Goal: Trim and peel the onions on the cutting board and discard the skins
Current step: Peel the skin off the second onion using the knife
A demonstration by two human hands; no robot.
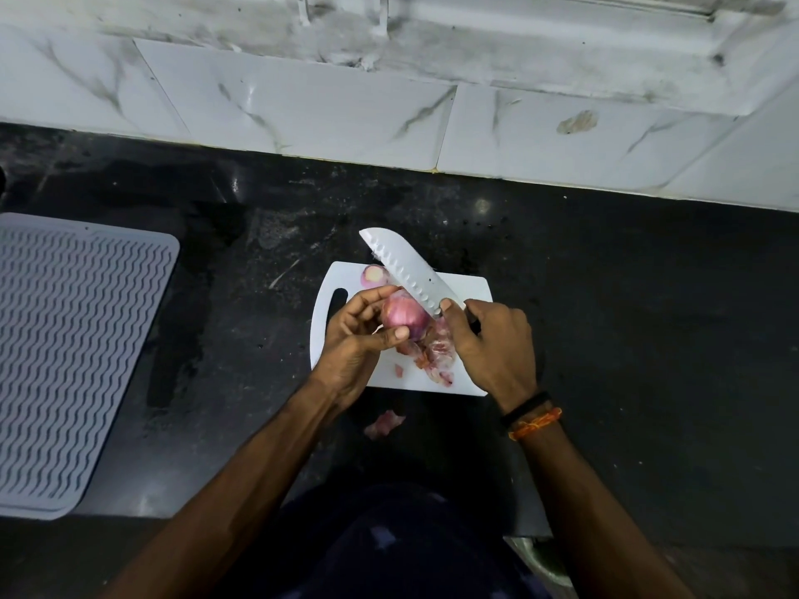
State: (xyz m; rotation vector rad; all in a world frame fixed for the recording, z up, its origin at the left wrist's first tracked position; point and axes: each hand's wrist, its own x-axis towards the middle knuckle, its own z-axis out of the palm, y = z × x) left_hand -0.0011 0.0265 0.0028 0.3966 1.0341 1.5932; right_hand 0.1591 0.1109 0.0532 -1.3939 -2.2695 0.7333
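Fingers of left hand [354,335] cup onion [406,319]; right hand [488,343] grips knife [402,270].

A pink-red onion [406,318] is held above the white cutting board [469,291]. A peeled, trimmed onion [374,275] sits at the board's far edge; loose skins [434,352] lie heaped near its front.

Two onions [404,314], one knife [404,270], one cutting board [465,287], one ribbed mat [73,356], one pile of skins [434,350]
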